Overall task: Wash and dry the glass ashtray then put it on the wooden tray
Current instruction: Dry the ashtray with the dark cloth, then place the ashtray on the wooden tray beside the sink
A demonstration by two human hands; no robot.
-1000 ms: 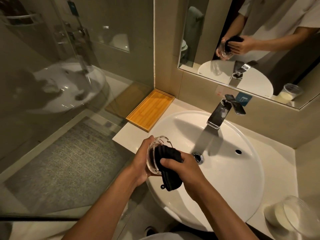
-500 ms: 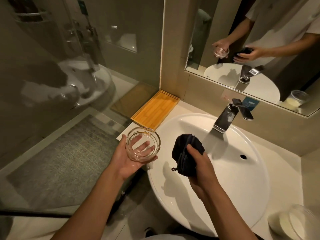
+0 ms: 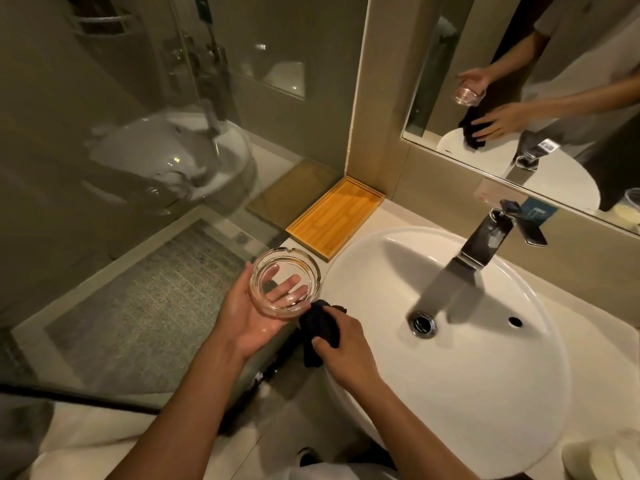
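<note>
L hand (image 3: pixel 249 317) cradles glass ashtray (image 3: pixel 284 282) upright, fingers spread beneath. R hand (image 3: pixel 346 344) grips dark cloth (image 3: pixel 320 329), now moved left, touching ashtray's near edge.

Glass ashtray (image 3: pixel 285 283): clear, round, thick-walled, with notches in the rim; upright, mouth up, resting on the fingers of the upturned left hand (image 3: pixel 247 315), seen through the glass base. Held above the near left edge of the table, just beside the basin rim, apart from the tray. Touching or nearly touching a dark cloth (image 3: pixel 320 332) at its lower right side, cloth gripped in the right hand (image 3: pixel 346 355).

Wooden tray (image 3: pixel 334 218): rectangular, light orange-brown slatted wood with a raised rim, lying flat in the back left corner of the table against the wall.
</note>
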